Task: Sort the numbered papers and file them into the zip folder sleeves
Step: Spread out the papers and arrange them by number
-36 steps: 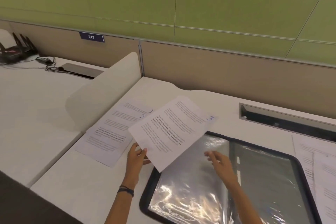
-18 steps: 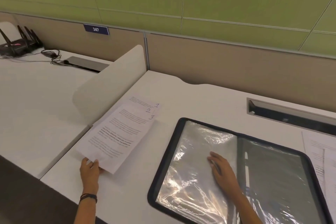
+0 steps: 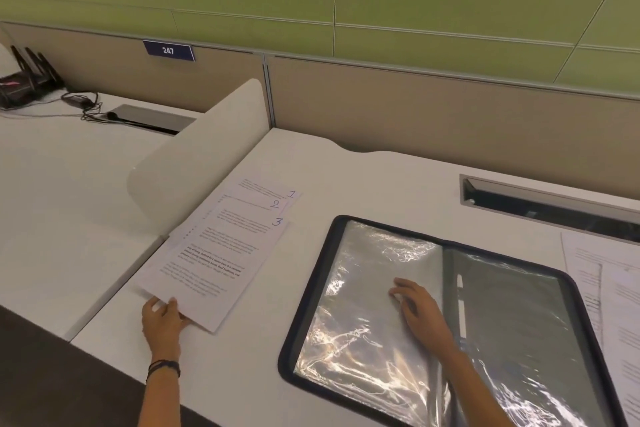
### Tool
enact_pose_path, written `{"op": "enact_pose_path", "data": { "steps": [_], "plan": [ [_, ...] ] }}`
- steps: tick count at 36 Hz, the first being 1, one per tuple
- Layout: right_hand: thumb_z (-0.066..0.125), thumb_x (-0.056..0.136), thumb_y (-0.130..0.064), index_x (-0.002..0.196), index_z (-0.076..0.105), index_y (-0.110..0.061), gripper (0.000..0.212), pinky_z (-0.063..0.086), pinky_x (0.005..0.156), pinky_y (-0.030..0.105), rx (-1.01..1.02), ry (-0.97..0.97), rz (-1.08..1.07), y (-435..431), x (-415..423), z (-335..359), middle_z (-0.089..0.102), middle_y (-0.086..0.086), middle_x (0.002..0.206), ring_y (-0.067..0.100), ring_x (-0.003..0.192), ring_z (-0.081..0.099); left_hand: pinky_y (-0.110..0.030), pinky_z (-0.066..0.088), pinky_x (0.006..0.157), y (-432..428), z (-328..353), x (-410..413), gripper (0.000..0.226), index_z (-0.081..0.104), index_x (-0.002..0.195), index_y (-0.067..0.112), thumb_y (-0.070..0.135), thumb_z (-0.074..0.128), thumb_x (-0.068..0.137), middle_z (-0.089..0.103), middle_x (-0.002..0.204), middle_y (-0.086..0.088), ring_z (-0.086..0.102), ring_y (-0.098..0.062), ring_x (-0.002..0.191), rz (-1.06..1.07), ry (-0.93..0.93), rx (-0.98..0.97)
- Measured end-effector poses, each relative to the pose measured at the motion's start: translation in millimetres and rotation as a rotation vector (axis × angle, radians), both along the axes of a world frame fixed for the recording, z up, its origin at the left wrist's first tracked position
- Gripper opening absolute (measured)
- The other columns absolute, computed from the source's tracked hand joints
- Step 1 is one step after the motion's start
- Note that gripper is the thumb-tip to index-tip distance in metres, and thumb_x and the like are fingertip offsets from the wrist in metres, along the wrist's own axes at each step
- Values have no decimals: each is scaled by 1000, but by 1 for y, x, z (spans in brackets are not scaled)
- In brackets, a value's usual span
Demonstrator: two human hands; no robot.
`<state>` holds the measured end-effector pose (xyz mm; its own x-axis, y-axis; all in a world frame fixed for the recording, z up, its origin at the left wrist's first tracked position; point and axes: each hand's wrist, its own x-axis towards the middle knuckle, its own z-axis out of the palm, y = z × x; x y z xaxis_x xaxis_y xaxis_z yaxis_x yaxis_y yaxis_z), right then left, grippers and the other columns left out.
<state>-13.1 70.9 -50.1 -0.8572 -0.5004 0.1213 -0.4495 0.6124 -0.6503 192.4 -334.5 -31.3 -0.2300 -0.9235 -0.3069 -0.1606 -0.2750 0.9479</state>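
A staggered stack of printed papers lies on the white desk at left, its corners marked 1, 2 and 3. The sheet marked 3 (image 3: pixel 214 260) is on top. My left hand (image 3: pixel 162 321) pinches the near corner of that sheet at the desk's front edge. The zip folder (image 3: pixel 311 291) lies open to the right, black-rimmed, with shiny clear sleeves (image 3: pixel 356 308). My right hand (image 3: pixel 417 307) rests flat on the left sleeve near the spine, fingers spread. More printed papers (image 3: pixel 609 288) lie at the far right, cut off by the frame.
A curved white divider (image 3: pixel 194 163) stands left of the paper stack. A cable slot (image 3: pixel 540 204) is recessed in the desk behind the folder. On the neighbouring desk at far left sit a black router (image 3: pixel 24 80) and cables.
My left hand carried the sheet marked 3 from above the folder to the left and laid it on the sheets marked 1 and 2. My right hand stayed on the sleeve.
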Motion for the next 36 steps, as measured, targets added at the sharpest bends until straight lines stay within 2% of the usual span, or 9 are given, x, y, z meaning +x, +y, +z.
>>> {"op": "enact_pose_path", "data": {
  "steps": [6, 9, 11, 14, 17, 21, 25, 30, 36],
  "plan": [
    [57, 87, 5, 102, 70, -10, 25, 25, 93, 4, 18, 48, -99, 15, 0, 6, 61, 3, 121, 18, 111, 55, -45, 48, 88, 3, -4, 3, 50, 36, 139, 8, 2, 51, 92, 52, 129, -23, 56, -40, 110, 68, -135, -116],
    [55, 86, 8, 99, 72, -9, 28, 26, 91, 3, -10, 55, -172, 27, 2, 14, 65, 3, 115, 9, 105, 56, -51, 40, 100, 1, -5, -2, 53, 38, 139, 3, 2, 55, 89, 43, 135, -28, 45, -43, 122, 10, -313, -308],
    [55, 85, 9, 99, 72, -9, 28, 28, 91, 4, -6, 81, -186, 36, 4, 18, 66, 5, 113, 11, 103, 57, -55, 29, 108, 5, -4, -7, 52, 41, 138, 1, 1, 55, 88, 35, 141, -31, 32, -43, 132, -53, -411, -415],
    [55, 83, 12, 102, 71, -6, 30, 36, 96, 22, -4, 104, -190, 51, 6, 22, 66, 9, 113, 14, 104, 55, -57, 23, 109, 21, -2, -19, 47, 42, 138, 2, 6, 53, 92, 26, 149, -25, 18, -40, 138, -140, -476, -478],
    [55, 85, 9, 105, 70, -6, 30, 42, 97, 28, -4, 105, -210, 68, 7, 25, 67, 9, 113, 22, 105, 61, -55, 22, 110, 37, -4, -36, 45, 45, 137, 1, 8, 55, 93, 30, 147, -27, 22, -41, 137, -249, -466, -572],
    [49, 91, -2, 110, 67, -10, 27, 34, 88, 9, 10, 80, -251, 92, 11, 30, 67, 3, 112, 14, 98, 60, -51, 25, 112, 70, -7, -63, 51, 37, 141, 1, 8, 54, 94, 38, 144, -25, 33, -40, 133, -395, -367, -657],
    [49, 95, -9, 118, 62, -12, 26, 33, 87, 14, 4, 18, -332, 119, 13, 27, 64, 1, 116, 15, 105, 59, -48, 27, 112, 113, -3, -89, 52, 36, 142, 0, 8, 54, 93, 38, 145, -21, 35, -37, 134, -489, -276, -705],
    [52, 91, -4, 115, 62, -9, 26, 38, 87, 18, -4, 8, -398, 154, 19, 27, 65, 4, 112, 15, 99, 60, -44, 31, 110, 169, 5, -123, 43, 45, 136, 2, 9, 54, 94, 46, 139, -19, 41, -35, 130, -616, -219, -695],
    [54, 91, -5, 119, 59, -9, 29, 30, 86, 2, -63, 20, -476, 193, 25, 32, 60, -2, 112, 5, 98, 52, -42, 30, 112, 248, 14, -167, 41, 48, 135, 8, 12, 52, 95, 44, 142, -13, 37, -29, 134, -830, -155, -752]
  ]
}}
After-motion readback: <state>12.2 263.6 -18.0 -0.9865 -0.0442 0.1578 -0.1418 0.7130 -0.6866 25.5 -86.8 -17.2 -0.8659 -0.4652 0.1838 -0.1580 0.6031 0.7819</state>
